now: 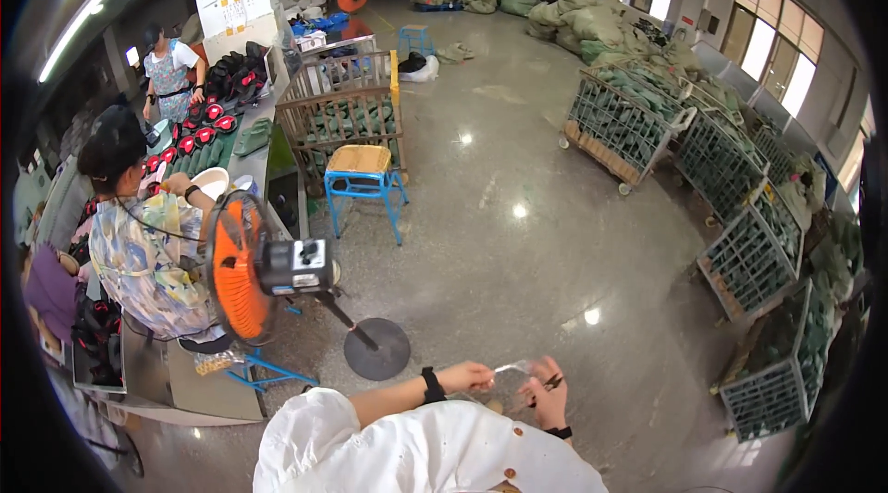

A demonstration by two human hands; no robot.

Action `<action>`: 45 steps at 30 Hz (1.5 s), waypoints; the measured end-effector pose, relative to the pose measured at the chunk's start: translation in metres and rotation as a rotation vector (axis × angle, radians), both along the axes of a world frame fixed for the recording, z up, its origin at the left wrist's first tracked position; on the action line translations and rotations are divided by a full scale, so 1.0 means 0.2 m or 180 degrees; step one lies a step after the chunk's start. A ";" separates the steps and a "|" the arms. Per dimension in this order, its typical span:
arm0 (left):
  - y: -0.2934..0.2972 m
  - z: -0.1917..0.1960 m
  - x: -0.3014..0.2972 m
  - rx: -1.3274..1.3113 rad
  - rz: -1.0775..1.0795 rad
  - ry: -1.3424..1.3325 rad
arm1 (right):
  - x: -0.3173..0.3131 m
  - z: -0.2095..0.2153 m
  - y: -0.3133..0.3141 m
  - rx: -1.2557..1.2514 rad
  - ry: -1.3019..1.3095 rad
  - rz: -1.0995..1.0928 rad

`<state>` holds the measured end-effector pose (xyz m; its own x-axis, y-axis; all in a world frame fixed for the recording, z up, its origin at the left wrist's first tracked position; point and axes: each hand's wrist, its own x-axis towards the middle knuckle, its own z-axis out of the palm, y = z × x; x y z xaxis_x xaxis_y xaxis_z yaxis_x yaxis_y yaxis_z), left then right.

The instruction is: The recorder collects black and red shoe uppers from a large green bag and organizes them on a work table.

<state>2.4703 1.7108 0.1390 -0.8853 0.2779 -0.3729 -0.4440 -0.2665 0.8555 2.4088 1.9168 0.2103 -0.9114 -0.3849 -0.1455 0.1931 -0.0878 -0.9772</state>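
Note:
My left hand is closed, its fingertips pinching one end of a thin, clear strip that looks like plastic. The strip stretches across to my right hand, whose curled fingers meet its other end. A small dark item lies across the right fingers; its kind is too small to make out. Both hands are held up in front of my white shirt, above the floor. Black bands circle both wrists.
A standing fan with orange blades is at my left, its round base on the floor. Beyond it stand a blue-framed stool and a slatted cart. Two people work by a shoe-covered bench. Wheeled cage carts line the right.

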 end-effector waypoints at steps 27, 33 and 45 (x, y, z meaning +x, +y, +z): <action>-1.23 0.20 -2.24 -0.1853 0.1101 0.1580 | -2.52 -0.23 -1.51 0.0931 0.1418 0.2239; -1.54 0.16 -2.69 -0.1497 0.0963 0.1090 | -2.91 -0.08 -1.77 0.0877 0.1212 0.2531; -2.27 0.28 -3.57 -0.1961 0.1005 0.0291 | -4.00 -0.16 -2.73 0.0453 -0.0212 0.2930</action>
<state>1.7558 1.2560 0.1959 -0.9242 -0.2362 -0.3002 -0.3443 0.1750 0.9224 1.6081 1.3714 0.1793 -0.2445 -0.9259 -0.2879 0.1832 0.2475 -0.9514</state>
